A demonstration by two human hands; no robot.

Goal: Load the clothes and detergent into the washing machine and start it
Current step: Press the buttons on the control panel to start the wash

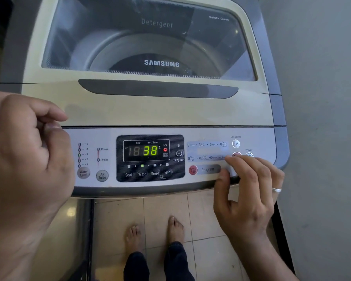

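Fingers (239, 165) of the right hand (249, 191), spread and empty, reach the red round start button (236, 154); left hand (28, 151) loosely curled, empty. Press squarely, once.

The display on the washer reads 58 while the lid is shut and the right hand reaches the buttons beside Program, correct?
Not quite. In the head view the display shows 38, not 58. The rest holds: the lid is shut and the right hand reaches the buttons by Program.
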